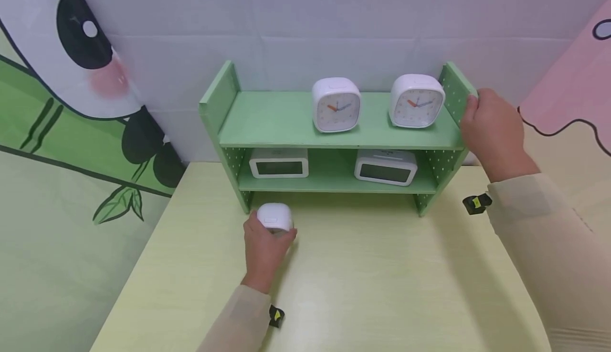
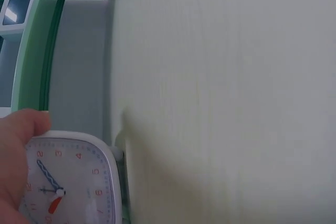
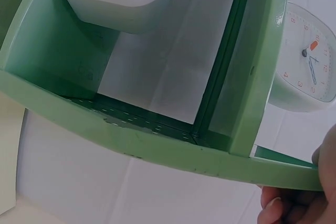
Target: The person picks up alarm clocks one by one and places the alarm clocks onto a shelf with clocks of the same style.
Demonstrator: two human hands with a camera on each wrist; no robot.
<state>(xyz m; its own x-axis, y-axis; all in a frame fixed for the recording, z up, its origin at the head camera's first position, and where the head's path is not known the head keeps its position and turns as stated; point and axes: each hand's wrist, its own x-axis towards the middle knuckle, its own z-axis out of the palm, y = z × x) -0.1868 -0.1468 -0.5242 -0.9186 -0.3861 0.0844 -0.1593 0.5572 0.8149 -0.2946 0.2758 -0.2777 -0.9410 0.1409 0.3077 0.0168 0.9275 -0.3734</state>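
My left hand (image 1: pixel 263 251) grips a small white alarm clock (image 1: pixel 274 214) by its sides, low over the table in front of the green shelf's left half. Its dial, with an orange hour hand, shows in the left wrist view. Up on the right, my right hand (image 1: pixel 496 132) holds the upper edge of the right side panel (image 3: pixel 157 148) of the two-tier green shelf (image 1: pixel 274 116). Fingers (image 3: pixel 270 203) curl round that panel in the right wrist view. Two similar analog clocks, a middle one (image 1: pixel 337 105) and a right one (image 1: pixel 417 101), stand on the top tier.
Two white digital clocks, one left (image 1: pixel 279 164) and one right (image 1: pixel 385 168), sit on the lower tier. The shelf stands at the back of a pale wooden table (image 1: pixel 372 283). Behind it hangs a cloth backdrop (image 1: pixel 329 12) with cartoon prints.
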